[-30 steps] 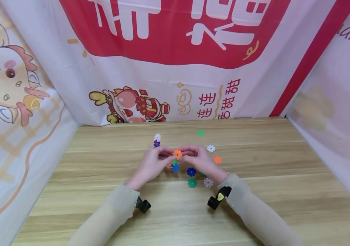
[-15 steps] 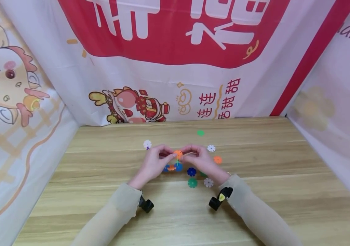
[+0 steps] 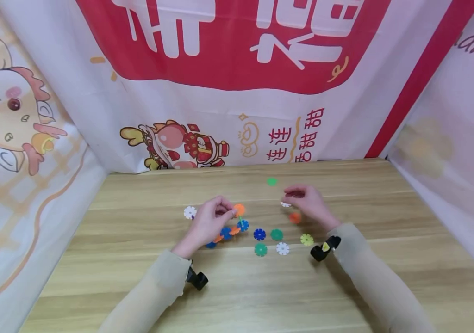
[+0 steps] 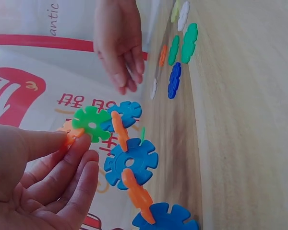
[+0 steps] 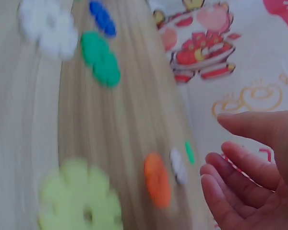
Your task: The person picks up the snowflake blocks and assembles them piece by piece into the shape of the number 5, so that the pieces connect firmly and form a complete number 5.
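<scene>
Left hand [image 3: 208,222] pinches snowflake-disc chain [image 3: 230,226]; right hand [image 3: 305,203] over white disc [image 3: 285,204]

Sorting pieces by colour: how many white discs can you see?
3. First disc shows left of the left hand; second disc under the right hand; third disc beside a green disc, nearest the person. Hands may hide more.
</scene>
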Demonstrator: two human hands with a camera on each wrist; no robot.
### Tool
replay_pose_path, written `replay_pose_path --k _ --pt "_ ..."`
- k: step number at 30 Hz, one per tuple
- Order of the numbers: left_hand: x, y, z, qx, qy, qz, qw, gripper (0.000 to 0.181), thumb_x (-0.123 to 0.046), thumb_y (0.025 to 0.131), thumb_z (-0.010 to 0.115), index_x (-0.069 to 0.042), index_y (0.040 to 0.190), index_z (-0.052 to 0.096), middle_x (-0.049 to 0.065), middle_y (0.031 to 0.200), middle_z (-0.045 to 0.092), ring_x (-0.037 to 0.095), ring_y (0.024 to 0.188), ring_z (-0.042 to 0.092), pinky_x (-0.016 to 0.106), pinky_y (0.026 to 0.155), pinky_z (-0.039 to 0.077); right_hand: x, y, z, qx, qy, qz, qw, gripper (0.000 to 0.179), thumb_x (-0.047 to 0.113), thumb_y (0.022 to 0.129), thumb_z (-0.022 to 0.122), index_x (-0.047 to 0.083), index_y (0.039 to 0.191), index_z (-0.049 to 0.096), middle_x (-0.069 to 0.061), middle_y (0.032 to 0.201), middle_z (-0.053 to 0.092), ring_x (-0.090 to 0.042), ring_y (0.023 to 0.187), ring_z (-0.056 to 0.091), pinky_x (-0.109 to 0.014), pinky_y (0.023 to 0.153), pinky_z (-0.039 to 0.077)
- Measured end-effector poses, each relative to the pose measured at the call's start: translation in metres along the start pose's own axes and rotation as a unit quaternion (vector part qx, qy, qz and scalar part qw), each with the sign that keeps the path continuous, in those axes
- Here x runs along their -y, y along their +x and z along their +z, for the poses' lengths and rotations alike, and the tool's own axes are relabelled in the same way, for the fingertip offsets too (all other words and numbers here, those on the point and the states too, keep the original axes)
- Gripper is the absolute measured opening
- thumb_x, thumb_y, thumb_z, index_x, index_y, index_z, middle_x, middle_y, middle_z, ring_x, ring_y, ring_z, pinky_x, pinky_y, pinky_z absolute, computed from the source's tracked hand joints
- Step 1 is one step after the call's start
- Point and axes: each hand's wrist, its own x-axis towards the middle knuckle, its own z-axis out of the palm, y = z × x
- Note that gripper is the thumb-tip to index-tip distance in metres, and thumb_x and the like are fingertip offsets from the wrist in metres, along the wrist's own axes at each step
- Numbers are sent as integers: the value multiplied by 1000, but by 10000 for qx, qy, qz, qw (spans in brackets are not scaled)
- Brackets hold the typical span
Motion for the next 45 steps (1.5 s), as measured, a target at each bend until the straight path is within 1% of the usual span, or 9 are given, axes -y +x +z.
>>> replay_pose_path --k 5,10,16,22,25,32,37,42,45 --pt "-2 0 -2 27 -58 -30 10000 7 -18 105 72 -11 107 72 4 101 80 34 101 76 31 81 61 -13 7 -10 110 -523 134 9985 44 20 98 78 -3 135 69 -21 128 73 -31 116 68 -44 103 57" --pt "-2 0 -1 -6 -112 -30 9999 8 -17 104 73 -10 107 72 3 99 81 34 100 76 27 78 60 -14 13 -7 251 -932 290 9949 45 25 96 82 1 132 72 -19 129 74 -32 118 68 -48 105 58" --pt "-2 -1 0 -12 -188 -75 9998 9 -15 102 76 -9 109 76 4 99 82 34 97 77 25 74 58 -13 18 -2 280 -1181 224 9924 38 24 94 84 2 124 75 -18 123 76 -30 113 69 -47 104 58" --pt "-2 0 1 -76 -69 63 9999 12 -15 100 78 -9 111 78 5 99 83 29 96 78 25 76 59 -14 20 -2 323 -1112 316 9928 30 21 94 84 5 118 74 -14 117 73 -26 104 65 -37 91 57" --pt "-1 0 0 -80 -45 56 9999 13 -14 100 78 -9 111 79 5 98 83 29 95 78 26 75 59 -15 20 -1 327 -1037 301 9936 27 20 95 83 7 117 73 -13 115 72 -25 102 63 -34 88 55" --pt "-2 1 -1 -67 -84 -50 9999 12 -13 99 79 -9 110 79 5 98 83 27 95 79 26 76 59 -15 18 0 363 -969 122 9946 30 18 95 83 7 120 71 -13 117 72 -25 104 67 -38 94 59" --pt "-2 1 -1 -31 -149 -94 9998 11 -12 99 79 -9 109 79 5 98 83 30 96 79 26 76 59 -15 15 1 356 -802 79 9961 27 15 97 79 7 122 72 -14 117 72 -26 105 67 -37 93 59" --pt "-2 0 -1 -39 -104 -83 9999 11 -12 98 79 -9 109 80 5 97 83 29 94 79 27 76 59 -9 11 2 372 -609 65 9974 23 16 101 75 9 123 74 -13 119 75 -26 107 69 -37 94 60" --pt "-2 0 -1 -33 -74 -113 9999 12 -13 98 80 -10 109 80 4 97 83 28 94 79 27 77 59 -3 7 3 415 -467 103 9980 22 18 101 76 12 122 76 -10 120 77 -25 107 70 -37 95 61"
